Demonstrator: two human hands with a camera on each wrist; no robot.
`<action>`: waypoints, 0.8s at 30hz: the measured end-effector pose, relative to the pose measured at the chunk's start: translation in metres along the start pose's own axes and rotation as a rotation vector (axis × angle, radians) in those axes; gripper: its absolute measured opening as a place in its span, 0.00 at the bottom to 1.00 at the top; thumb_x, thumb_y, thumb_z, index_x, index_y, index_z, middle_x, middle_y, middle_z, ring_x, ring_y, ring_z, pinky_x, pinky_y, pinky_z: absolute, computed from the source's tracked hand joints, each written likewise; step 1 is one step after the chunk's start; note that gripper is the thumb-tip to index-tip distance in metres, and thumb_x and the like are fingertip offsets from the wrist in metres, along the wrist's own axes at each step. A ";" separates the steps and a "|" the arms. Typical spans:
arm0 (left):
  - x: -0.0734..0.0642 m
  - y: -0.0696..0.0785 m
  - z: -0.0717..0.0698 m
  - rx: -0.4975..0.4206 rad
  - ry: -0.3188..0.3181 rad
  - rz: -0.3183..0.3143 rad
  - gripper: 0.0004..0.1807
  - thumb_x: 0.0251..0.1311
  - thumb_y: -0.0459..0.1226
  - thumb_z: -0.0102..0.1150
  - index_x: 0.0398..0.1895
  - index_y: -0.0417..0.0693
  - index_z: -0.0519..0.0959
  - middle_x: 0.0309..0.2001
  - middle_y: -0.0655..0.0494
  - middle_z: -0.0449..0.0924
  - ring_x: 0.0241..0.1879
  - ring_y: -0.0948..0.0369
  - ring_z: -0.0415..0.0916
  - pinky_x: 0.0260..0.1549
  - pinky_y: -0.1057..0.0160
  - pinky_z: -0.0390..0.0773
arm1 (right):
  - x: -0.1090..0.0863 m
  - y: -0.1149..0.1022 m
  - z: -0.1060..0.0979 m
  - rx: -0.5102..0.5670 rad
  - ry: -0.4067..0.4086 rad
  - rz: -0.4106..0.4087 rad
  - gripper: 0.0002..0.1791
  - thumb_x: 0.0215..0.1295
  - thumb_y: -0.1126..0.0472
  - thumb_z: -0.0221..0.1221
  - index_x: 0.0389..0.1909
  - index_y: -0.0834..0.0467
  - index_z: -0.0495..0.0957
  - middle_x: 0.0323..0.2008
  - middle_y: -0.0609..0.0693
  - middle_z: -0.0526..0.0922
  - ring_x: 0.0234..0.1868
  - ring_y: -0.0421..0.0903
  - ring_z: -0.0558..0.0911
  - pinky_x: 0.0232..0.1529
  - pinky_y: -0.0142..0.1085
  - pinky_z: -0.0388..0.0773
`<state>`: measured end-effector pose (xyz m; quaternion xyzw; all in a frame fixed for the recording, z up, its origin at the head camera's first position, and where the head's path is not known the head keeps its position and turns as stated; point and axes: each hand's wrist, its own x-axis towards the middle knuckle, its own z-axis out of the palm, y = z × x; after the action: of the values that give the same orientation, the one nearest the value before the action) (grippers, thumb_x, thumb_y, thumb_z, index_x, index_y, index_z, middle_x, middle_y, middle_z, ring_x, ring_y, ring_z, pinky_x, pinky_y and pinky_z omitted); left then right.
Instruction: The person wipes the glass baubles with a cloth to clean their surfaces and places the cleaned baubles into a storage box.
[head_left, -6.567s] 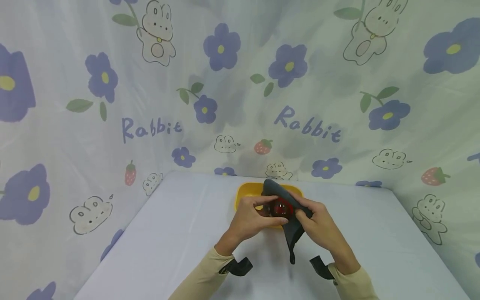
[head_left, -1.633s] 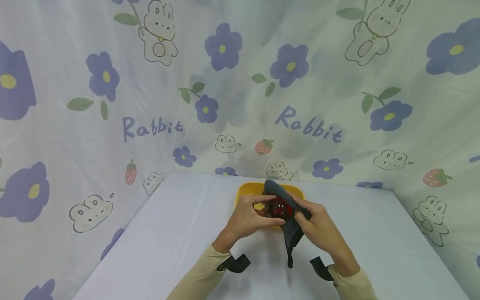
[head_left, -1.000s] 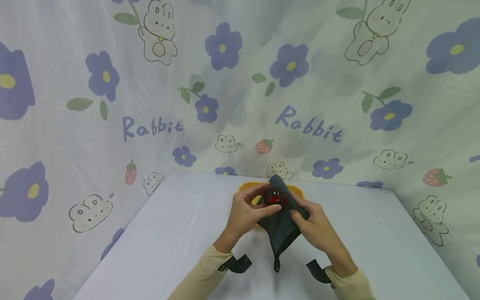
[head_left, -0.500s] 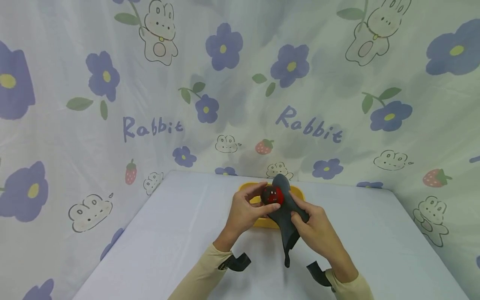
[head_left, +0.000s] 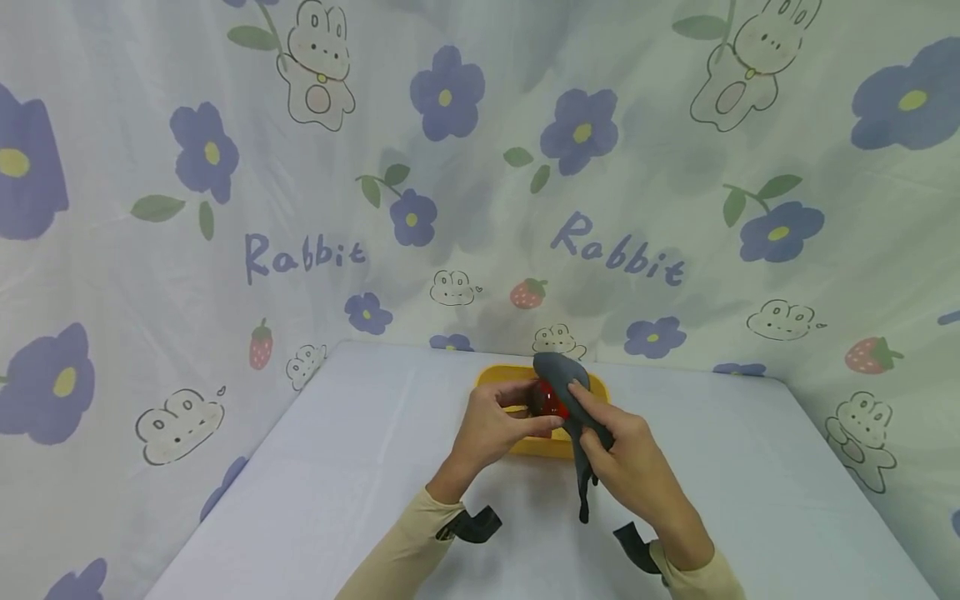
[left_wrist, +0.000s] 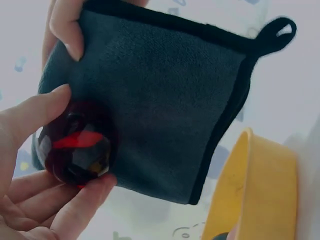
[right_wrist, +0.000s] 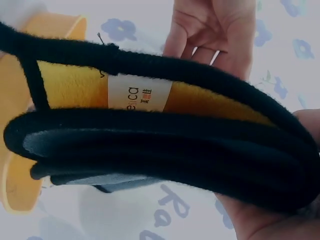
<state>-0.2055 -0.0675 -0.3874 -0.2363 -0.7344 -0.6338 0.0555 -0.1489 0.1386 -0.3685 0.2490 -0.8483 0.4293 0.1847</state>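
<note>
A glossy dark-red ball (head_left: 550,402), see-through in places, is held above a yellow container (head_left: 543,448). My left hand (head_left: 487,425) grips it from the left between thumb and fingers. The right hand (head_left: 626,446) pinches a folded grey cloth (head_left: 561,375) that lies against the ball's right and far side. In the left wrist view the cloth (left_wrist: 155,100) shows black edging and a corner loop, and it touches the ball (left_wrist: 80,147). Folds, a yellow reverse side and a white label (right_wrist: 140,95) show in the right wrist view.
The container stands on a white-covered table (head_left: 360,467), near a patterned curtain (head_left: 480,183) behind. In the left wrist view, part of a dark round thing (left_wrist: 220,236) shows inside the container. Black wrist mounts (head_left: 476,525) sit on both forearms.
The cloth's upper part has swung left over the ball, after lying open behind it a second ago. My right fingers have moved up along it. The left hand keeps its grip.
</note>
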 end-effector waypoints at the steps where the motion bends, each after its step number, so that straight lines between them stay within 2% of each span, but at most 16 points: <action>1: 0.000 -0.001 0.001 -0.001 -0.015 -0.007 0.22 0.51 0.38 0.81 0.52 0.49 0.88 0.45 0.49 0.91 0.43 0.60 0.89 0.48 0.61 0.89 | 0.000 0.001 0.000 -0.013 0.002 -0.024 0.31 0.66 0.78 0.55 0.71 0.63 0.73 0.60 0.65 0.83 0.33 0.43 0.81 0.28 0.27 0.78; 6: 0.001 -0.004 0.005 0.008 -0.071 -0.020 0.20 0.51 0.39 0.81 0.49 0.49 0.88 0.44 0.51 0.91 0.40 0.63 0.88 0.44 0.63 0.89 | 0.002 0.005 0.000 -0.061 0.013 -0.122 0.32 0.62 0.82 0.55 0.68 0.65 0.75 0.67 0.66 0.78 0.38 0.47 0.81 0.28 0.26 0.74; 10: -0.001 -0.004 0.009 0.037 -0.085 0.024 0.20 0.50 0.39 0.81 0.48 0.50 0.89 0.43 0.53 0.91 0.37 0.63 0.86 0.41 0.65 0.90 | 0.003 0.009 -0.003 -0.073 -0.011 -0.124 0.32 0.63 0.81 0.55 0.69 0.64 0.75 0.66 0.66 0.79 0.34 0.42 0.78 0.27 0.26 0.74; 12: -0.002 -0.004 0.010 0.066 -0.088 0.056 0.20 0.50 0.40 0.82 0.48 0.51 0.89 0.41 0.54 0.90 0.35 0.62 0.84 0.38 0.67 0.88 | 0.003 0.011 -0.006 -0.067 -0.037 -0.098 0.31 0.64 0.80 0.55 0.69 0.63 0.74 0.64 0.65 0.81 0.30 0.38 0.76 0.27 0.26 0.74; 16: -0.003 -0.005 0.013 0.132 -0.081 0.110 0.22 0.48 0.42 0.83 0.49 0.53 0.89 0.39 0.58 0.89 0.30 0.61 0.77 0.30 0.72 0.80 | 0.003 0.015 -0.012 -0.011 -0.095 -0.022 0.31 0.67 0.78 0.54 0.71 0.60 0.73 0.53 0.62 0.86 0.24 0.33 0.71 0.25 0.28 0.74; 19: -0.003 -0.004 0.014 0.163 -0.075 0.126 0.25 0.47 0.42 0.84 0.50 0.51 0.89 0.34 0.56 0.87 0.26 0.63 0.71 0.27 0.74 0.71 | 0.004 0.019 -0.016 0.035 -0.125 0.032 0.31 0.69 0.76 0.53 0.72 0.59 0.73 0.41 0.58 0.84 0.19 0.32 0.68 0.22 0.29 0.73; 21: -0.003 -0.004 0.015 0.179 -0.074 0.125 0.26 0.46 0.43 0.84 0.51 0.48 0.89 0.30 0.51 0.84 0.25 0.65 0.68 0.26 0.75 0.67 | 0.004 0.022 -0.017 0.055 -0.141 0.065 0.30 0.69 0.75 0.52 0.72 0.59 0.72 0.36 0.55 0.81 0.18 0.32 0.66 0.20 0.29 0.71; 24: -0.004 -0.005 0.016 0.208 -0.074 0.122 0.28 0.45 0.44 0.85 0.52 0.47 0.88 0.28 0.49 0.80 0.25 0.63 0.66 0.26 0.74 0.64 | 0.004 0.025 -0.019 0.088 -0.166 0.114 0.29 0.71 0.74 0.52 0.72 0.58 0.72 0.38 0.56 0.82 0.16 0.32 0.64 0.18 0.29 0.69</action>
<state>-0.2008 -0.0540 -0.3959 -0.2967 -0.7821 -0.5404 0.0913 -0.1651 0.1655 -0.3716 0.2428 -0.8539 0.4537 0.0780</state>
